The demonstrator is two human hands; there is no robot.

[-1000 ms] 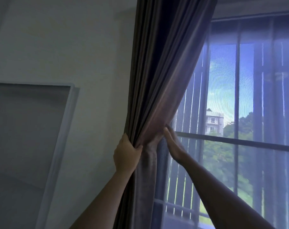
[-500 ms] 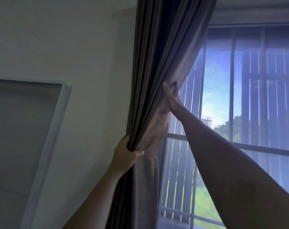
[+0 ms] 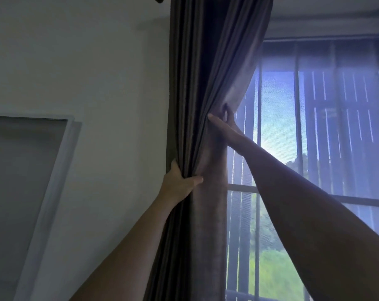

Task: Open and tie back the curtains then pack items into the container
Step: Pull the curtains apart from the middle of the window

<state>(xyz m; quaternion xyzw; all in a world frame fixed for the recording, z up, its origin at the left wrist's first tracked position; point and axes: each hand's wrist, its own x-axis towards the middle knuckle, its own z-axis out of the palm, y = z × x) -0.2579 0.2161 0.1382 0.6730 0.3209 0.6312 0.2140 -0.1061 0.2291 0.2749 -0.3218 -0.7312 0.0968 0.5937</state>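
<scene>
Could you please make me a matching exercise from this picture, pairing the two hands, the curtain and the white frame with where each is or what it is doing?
Column one:
1 left hand
2 right hand
3 curtain
4 white frame

Column two:
A far left, against the wall
B gathered in folds beside the window
C holds the curtain's window-side edge, higher up
D grips the bunched curtain lower down

Pairs: 1-D; 2-C; 3-B; 4-A
</scene>
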